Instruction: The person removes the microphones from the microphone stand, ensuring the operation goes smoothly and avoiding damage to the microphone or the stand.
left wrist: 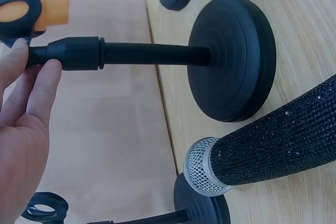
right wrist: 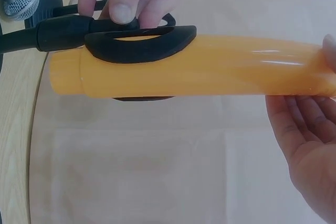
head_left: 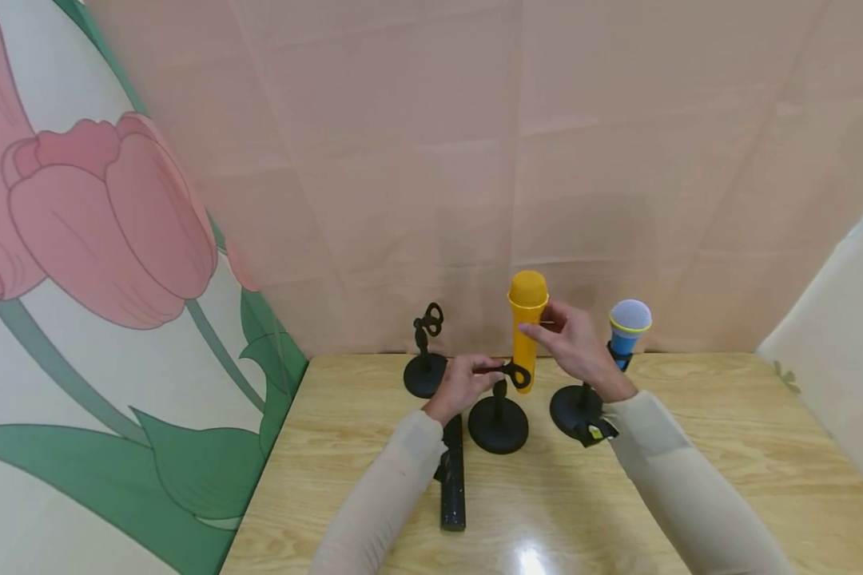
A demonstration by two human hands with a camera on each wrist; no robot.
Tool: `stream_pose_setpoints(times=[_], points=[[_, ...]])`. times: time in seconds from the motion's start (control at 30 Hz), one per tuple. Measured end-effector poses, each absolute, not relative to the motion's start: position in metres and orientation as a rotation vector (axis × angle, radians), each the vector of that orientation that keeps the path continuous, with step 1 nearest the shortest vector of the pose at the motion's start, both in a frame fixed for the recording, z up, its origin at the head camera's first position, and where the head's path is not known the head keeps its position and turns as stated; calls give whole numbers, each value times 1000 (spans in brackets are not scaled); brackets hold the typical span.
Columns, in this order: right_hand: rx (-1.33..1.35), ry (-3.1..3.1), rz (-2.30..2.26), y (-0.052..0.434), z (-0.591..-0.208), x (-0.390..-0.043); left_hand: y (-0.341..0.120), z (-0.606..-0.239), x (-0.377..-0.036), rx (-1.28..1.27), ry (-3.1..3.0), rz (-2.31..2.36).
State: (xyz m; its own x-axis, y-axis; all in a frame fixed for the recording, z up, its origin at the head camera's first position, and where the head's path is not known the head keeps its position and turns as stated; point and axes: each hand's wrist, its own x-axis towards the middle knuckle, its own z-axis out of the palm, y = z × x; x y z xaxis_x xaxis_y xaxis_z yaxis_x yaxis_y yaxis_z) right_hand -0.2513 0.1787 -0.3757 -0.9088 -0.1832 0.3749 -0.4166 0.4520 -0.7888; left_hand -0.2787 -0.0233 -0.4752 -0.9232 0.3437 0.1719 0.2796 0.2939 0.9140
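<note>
A yellow microphone (head_left: 527,329) stands upright in the black clip (head_left: 519,374) of the middle stand (head_left: 499,426). My left hand (head_left: 483,370) pinches that clip and the top of the stem (left wrist: 79,53), its fingers (right wrist: 126,1) curled over the clip ring (right wrist: 139,45). Higher up, my right hand (head_left: 544,327) grips the yellow microphone's body (right wrist: 210,66) between thumb and fingers. The microphone's lower end pokes through the clip.
An empty stand (head_left: 426,355) is at the back left. On the right, another stand (head_left: 574,407) carries a blue microphone (head_left: 627,327). A black glitter microphone (head_left: 453,479) with a silver mesh head (left wrist: 202,167) lies on the wooden table (head_left: 690,447) under my left forearm.
</note>
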Motion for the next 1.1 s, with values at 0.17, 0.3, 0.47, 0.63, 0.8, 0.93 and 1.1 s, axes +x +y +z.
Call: stream_pose_setpoints(times=[0.17,0.3,0.47,0.63,0.8,0.93,1.1], points=[[515,-2469,1438,178,-374,-251,-23,-476,-279,595,2491,1721],[521,-2465,1426,178,-373,-251,-24,-477,-279,590,2488,1723],[526,-2463,1421,178,-371,-252,-23,-477,-279,587,2485,1736],[525,-2469,1429,178,-369,-251,-23,-477,-279,583,2491,1731],[519,-2475,1418,178,-368,-252,-22,-477,-279,576,2480,1736],[520,-2475,1426,178,-367,-252,-23,-477,-279,579,2479,1736],[519,-2469,1440,179,-366,-253,-23,-478,-280,601,2489,1739]])
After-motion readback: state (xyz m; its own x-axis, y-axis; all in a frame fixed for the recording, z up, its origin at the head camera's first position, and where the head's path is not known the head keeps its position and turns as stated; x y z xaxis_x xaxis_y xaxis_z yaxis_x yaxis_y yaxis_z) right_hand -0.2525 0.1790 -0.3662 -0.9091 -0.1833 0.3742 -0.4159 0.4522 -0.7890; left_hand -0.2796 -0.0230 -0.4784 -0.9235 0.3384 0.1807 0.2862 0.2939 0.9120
